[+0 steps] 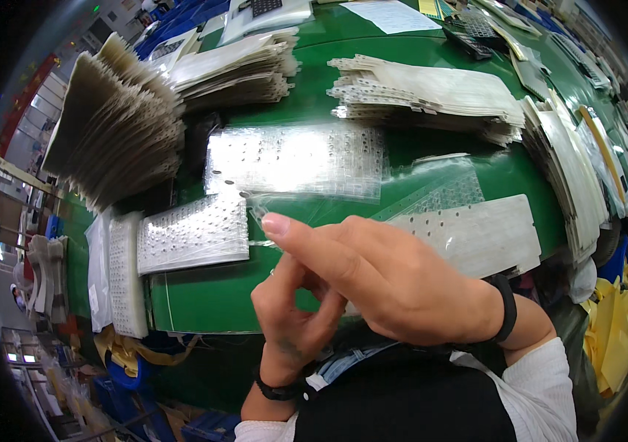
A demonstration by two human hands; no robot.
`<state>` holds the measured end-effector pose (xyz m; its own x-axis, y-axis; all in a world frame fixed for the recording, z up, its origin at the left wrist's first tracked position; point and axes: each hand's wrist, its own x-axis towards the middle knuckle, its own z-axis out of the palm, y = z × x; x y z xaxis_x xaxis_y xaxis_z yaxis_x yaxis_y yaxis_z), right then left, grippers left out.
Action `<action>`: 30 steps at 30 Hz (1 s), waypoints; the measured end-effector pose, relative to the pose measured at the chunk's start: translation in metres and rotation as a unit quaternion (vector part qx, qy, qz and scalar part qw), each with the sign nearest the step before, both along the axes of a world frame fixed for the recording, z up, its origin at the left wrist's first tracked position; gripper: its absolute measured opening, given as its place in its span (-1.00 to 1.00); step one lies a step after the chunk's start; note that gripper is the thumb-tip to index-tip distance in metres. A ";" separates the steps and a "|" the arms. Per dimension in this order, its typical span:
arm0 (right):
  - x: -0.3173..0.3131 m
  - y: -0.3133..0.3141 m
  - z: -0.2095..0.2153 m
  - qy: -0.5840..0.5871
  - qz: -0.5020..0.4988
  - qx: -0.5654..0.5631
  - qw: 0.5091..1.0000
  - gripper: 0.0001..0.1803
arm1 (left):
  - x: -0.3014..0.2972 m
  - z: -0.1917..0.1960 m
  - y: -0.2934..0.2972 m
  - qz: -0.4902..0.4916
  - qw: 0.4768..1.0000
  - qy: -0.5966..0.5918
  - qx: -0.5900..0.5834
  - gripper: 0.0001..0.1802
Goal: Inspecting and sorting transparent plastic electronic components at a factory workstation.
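Observation:
My right hand [395, 283] reaches left across the middle, its forefinger and thumb pinching the corner of a thin clear film [432, 188] that trails back over the green table [203, 295]. My left hand [292, 320] is curled just under it, fingertips meeting the right hand's fingers at the film's lower edge. Both wrists wear black bands. Beyond the hands lie a flat clear dotted sheet pile [295, 158], a white dotted sheet pile [192, 232] to the left, and a white perforated sheet [476, 236] to the right.
Tall fanned stacks of translucent sheets stand at the back left [119, 125], back middle [237, 70], back right [432, 92] and along the right edge [572, 169]. Papers and dark keypads [468, 33] lie far off. Yellow sheets [612, 331] hang at the lower right.

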<state>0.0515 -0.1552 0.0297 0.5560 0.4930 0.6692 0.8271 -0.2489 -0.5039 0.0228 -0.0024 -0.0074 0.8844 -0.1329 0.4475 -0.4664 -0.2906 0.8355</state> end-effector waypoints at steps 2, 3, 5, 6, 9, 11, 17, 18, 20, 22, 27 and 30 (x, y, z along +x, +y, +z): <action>0.000 0.001 -0.002 -0.021 -0.013 0.010 1.000 -0.24 | 0.000 0.004 -0.001 -0.033 0.996 0.044 -0.063 -0.55; -0.002 -0.001 -0.003 -0.032 -0.019 0.018 0.999 -0.24 | 0.000 0.006 0.001 -0.062 0.970 0.121 -0.201 -0.53; -0.006 -0.003 -0.007 -0.009 -0.025 0.045 0.999 -0.27 | 0.002 0.009 0.007 -0.127 0.896 0.222 -0.362 -0.58; -0.008 -0.003 -0.010 -0.001 -0.031 0.024 0.999 -0.27 | 0.005 0.010 0.012 -0.131 0.896 0.223 -0.360 -0.58; -0.013 -0.003 -0.020 0.008 -0.034 0.113 0.993 -0.28 | 0.012 0.012 0.021 -0.101 0.930 0.284 -0.208 -0.70; -0.022 -0.012 -0.023 0.059 -0.014 0.138 0.989 -0.24 | 0.026 0.017 0.027 -0.095 0.951 0.262 -0.137 -0.70; -0.047 -0.064 -0.028 0.164 -0.128 0.275 0.939 -0.18 | 0.131 0.029 0.081 -0.007 0.969 0.227 0.102 -0.64; -0.051 -0.072 -0.031 0.195 -0.159 0.290 0.923 -0.17 | 0.152 0.021 0.092 -0.005 0.964 0.234 0.126 -0.64; -0.058 -0.080 -0.037 0.252 -0.178 0.320 0.896 -0.19 | 0.188 0.002 0.110 -0.014 0.968 0.203 0.146 -0.63; -0.062 -0.085 -0.046 0.293 -0.199 0.344 0.870 -0.21 | 0.213 -0.010 0.116 0.009 0.963 0.200 0.181 -0.59; -0.069 -0.092 -0.061 0.332 -0.197 0.328 0.862 -0.21 | 0.175 0.014 0.078 0.141 0.924 -0.024 0.354 -0.63; -0.072 -0.091 -0.063 0.360 -0.187 0.336 0.850 -0.21 | 0.086 0.028 0.044 0.015 0.957 -0.009 0.289 -0.69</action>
<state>-0.0201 -0.2464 -0.0333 0.9744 -0.1673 0.1504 0.1710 0.1169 -0.9783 0.1088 0.0414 0.0207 0.8845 -0.3380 0.3215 -0.4634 -0.7152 0.5232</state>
